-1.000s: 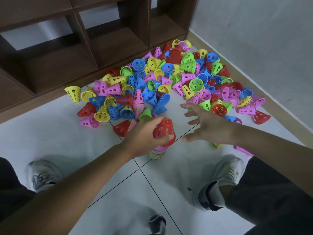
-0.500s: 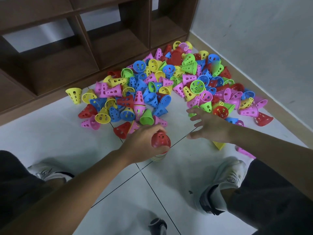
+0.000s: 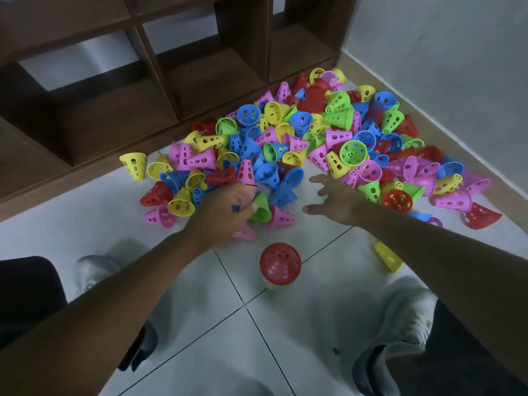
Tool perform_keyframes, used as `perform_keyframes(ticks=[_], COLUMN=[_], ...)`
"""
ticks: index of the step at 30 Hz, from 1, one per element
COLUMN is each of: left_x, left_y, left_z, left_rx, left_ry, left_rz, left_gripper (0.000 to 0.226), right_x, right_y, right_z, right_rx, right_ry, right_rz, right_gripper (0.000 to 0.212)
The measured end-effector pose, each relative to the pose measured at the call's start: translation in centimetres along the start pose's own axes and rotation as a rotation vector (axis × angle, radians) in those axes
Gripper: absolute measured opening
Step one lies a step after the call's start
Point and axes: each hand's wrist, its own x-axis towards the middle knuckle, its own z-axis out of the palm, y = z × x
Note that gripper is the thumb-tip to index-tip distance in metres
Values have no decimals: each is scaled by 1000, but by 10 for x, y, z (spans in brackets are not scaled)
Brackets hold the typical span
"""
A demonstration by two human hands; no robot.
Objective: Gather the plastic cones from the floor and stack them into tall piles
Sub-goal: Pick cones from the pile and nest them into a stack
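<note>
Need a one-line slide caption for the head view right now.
Left hand reaches a green cone; open right hand hovers nearby, red-topped stack between feet.

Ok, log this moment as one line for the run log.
phase: reaching for next cone | left hand: at green cone, grip unclear | right hand: open over pile | stack: red-topped, standing free

Colourful perforated cones (image 3: 300,144) lie heaped; red-topped stack (image 3: 280,265) stands upright nearby.
</note>
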Motion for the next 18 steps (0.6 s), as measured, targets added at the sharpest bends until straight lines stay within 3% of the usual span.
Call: perform_keyframes(ticks=[9,18], left_x=[34,70], left_y=[-64,-92], left_z=[16,58], left_rx=[147,338], left_ry=[-56,-82], left_rz=[-145,-148], left_gripper=[41,62], right_x=[81,135], right_y=[-16,0], right_z=[48,71], right_rx=[-60,-40], right_ry=[43,4], right_rz=[-77,-167], right_gripper=[98,83])
